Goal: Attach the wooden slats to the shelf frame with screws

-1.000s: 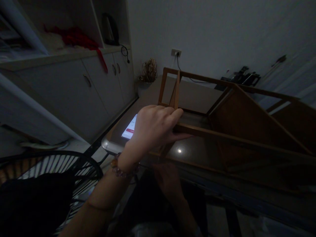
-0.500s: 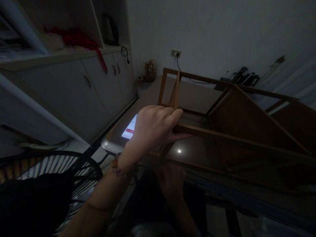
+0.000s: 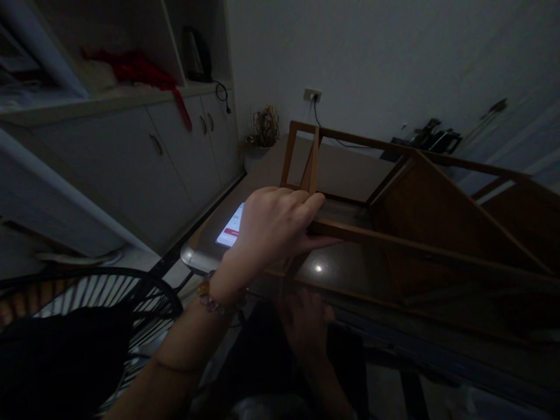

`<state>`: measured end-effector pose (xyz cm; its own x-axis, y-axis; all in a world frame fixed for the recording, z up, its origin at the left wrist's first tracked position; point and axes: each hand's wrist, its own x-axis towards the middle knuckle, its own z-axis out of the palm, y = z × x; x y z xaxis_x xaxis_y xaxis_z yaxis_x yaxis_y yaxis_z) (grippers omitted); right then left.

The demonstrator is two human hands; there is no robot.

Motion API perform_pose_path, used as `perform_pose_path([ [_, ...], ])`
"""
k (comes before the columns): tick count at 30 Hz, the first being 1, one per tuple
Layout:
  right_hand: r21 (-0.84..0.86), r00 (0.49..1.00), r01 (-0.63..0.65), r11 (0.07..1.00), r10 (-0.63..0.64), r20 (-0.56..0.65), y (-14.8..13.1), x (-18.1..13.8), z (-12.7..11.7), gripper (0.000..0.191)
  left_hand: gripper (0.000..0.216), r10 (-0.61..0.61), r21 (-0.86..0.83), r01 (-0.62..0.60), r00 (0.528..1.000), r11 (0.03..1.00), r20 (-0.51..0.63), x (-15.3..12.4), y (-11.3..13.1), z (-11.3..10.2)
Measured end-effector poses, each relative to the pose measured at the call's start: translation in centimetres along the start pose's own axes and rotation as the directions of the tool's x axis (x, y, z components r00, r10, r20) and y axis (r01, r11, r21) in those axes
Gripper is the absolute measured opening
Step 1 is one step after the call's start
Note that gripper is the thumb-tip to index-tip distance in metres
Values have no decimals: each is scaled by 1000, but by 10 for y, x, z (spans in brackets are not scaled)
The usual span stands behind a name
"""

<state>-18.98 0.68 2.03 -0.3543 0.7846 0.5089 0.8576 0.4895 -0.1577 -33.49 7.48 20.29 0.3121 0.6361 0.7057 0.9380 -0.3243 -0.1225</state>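
Head view: a wooden frame (image 3: 420,210) rests on the table (image 3: 266,169), extending right from the left hand (image 3: 280,219), which grasps its near bar; visible joints appear complete, release not yet made. That hand partly covers the phone (image 3: 230,227) to its left; below, the right hand (image 3: 306,326) is too shadowed to tell its hold, and the frame's right end is cut off.

Marking noted on the slim, rectangular smartphone with a lit white screen (image 3: 228,228): small grey characters (image 3: 236,216) that appear to read "00". The bare left hand (image 3: 280,219) overlaps the screen's right side; whether the figure continues beneath it cannot be determined. Lower on the same screen, a red horizontal bar (image 3: 231,232) bears faint pale marks, too small to read.
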Motion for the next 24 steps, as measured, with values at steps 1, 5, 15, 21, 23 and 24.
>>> perform_pose_path([
  [1,8,1000,0,1000,0,10,0,-1,1,48,54,0,2,0,1000,1000,1,0,0,0],
  [5,83,998,-37,996,32,58,-1,-4,5,42,52,-5,7,5,1000,1000,1,0,0,0],
  [15,574,876,-476,667,301,378,-15,-9,17,43,54,-8,-9,8,1000,1000,8,0,0,-1],
  [21,599,854,-517,611,327,404,-17,-7,16,46,54,-1,5,1,1000,1000,-11,0,0,0],
  [23,561,875,-479,675,322,361,-19,-6,16,43,54,1,3,0,1000,1000,-9,0,0,0],
  [24,539,886,-459,706,317,340,-20,-6,16,41,54,0,1,0,1000,1000,-5,0,0,0],
])
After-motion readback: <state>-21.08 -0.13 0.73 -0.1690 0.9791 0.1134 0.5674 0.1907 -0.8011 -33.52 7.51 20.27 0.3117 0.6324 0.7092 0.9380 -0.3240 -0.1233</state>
